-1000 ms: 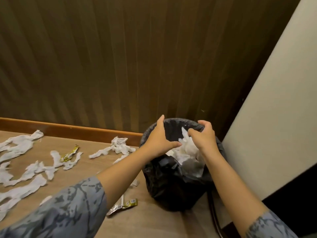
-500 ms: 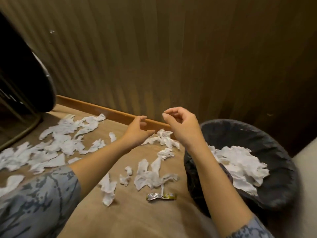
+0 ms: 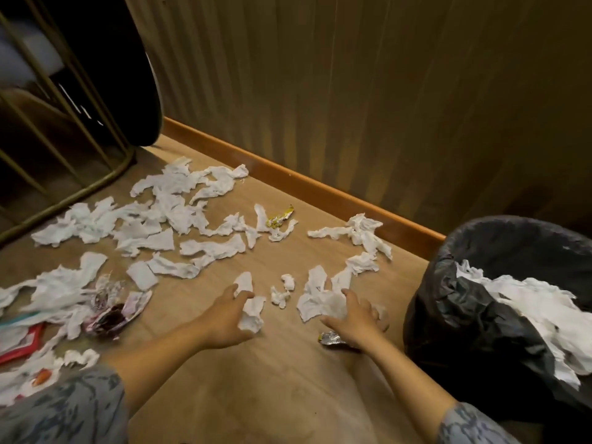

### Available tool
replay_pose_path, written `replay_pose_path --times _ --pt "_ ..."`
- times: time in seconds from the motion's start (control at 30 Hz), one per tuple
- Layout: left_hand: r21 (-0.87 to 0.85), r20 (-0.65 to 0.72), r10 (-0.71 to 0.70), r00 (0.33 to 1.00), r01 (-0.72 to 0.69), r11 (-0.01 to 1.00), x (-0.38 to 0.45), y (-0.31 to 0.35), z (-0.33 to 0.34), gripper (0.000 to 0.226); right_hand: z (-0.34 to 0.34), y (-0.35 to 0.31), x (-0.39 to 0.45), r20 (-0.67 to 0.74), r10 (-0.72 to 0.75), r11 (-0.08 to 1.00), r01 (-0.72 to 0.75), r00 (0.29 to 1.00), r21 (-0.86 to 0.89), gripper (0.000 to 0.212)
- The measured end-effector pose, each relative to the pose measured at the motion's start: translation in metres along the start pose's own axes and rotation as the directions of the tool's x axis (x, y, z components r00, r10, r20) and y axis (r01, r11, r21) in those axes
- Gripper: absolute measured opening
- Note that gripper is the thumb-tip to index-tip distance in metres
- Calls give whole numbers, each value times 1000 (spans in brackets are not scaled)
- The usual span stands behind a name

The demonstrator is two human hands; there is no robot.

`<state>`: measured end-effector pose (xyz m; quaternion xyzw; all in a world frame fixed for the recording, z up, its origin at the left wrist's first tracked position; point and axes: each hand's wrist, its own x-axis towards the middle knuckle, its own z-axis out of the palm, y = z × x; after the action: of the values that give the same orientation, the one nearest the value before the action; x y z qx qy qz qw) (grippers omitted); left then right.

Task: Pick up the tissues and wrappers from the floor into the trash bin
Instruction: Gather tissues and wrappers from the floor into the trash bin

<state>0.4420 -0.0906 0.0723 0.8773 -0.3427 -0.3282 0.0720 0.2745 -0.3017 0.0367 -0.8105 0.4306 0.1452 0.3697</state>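
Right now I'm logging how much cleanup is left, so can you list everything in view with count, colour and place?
tissue pieces: dozens, white, strewn over the floor from the rack to the bin
yellow wrapper: one, yellow and silver, among the tissues near the baseboard
silver wrapper: one, silver with yellow end, under the right wrist
dark wrapper: one, maroon and white, left of the left arm
red item: one, partly hidden, left edge
trash bin: one, black liner, right, holding white tissues
metal rack: one, olive, upper left
floor: tan wood
left hand: grip round a tissue
right hand: on tissue beside the bin; grip unclear
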Motion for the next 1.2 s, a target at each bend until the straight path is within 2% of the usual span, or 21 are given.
replay_pose_path --times 0.1,0.17,0.23,0.33,0.5,0.57,0.63,0.73,0.83,0.9,0.97,1.03,1.1,1.17,1.2 --pt "6 -18 15 1000 -15 1000 28 -23 20 125 12 25 15 13 30 998 -29 999 -51 113" --pt "80 -43 40 998 -37 996 50 -36 31 147 20 36 25 -22 -24 991 21 999 -134 128" --pt "105 -66 98 993 -91 990 71 -46 42 144 30 43 34 -50 -143 957 125 988 -262 136" --pt "79 -126 234 964 -226 971 96 -52 50 139 45 51 46 -61 -334 857 276 941 -436 129" --pt "166 -153 554 818 -531 831 135 -34 61 111 47 55 71 -57 -591 705 480 805 -522 109" --pt "236 -182 626 758 -584 776 150 -27 66 90 49 49 84 -55 -662 656 543 747 -525 96" --pt "235 -248 687 683 -645 727 161 -29 72 62 55 44 95 -81 -717 634 598 693 -490 79" --pt "46 -389 687 614 -731 680 165 -35 77 28 68 47 104 -175 -752 651 674 636 -348 53" --pt "64 -475 647 597 -709 702 166 -37 80 22 78 53 106 -296 -774 632 715 560 -300 33" --pt "99 -459 646 609 -688 719 166 -39 82 23 84 49 104 -396 -751 650 699 529 -298 24" --pt "99 -420 626 657 -653 751 161 -38 84 29 90 41 97 -471 -668 723 651 576 -231 25" --pt "36 -397 562 726 -599 800 152 -36 77 31 95 37 86 -471 -607 778 599 639 -191 25" --pt "-24 -402 503 765 -558 829 146 -31 65 26 90 29 67 -375 -550 835 505 746 -219 27" --pt "-120 -417 408 812 -494 861 143 -24 53 23 79 23 56 -223 -475 870 416 851 -263 54" --pt "-194 -399 342 850 -443 875 141 -20 47 21 71 20 53 -180 -442 882 391 879 -263 64"
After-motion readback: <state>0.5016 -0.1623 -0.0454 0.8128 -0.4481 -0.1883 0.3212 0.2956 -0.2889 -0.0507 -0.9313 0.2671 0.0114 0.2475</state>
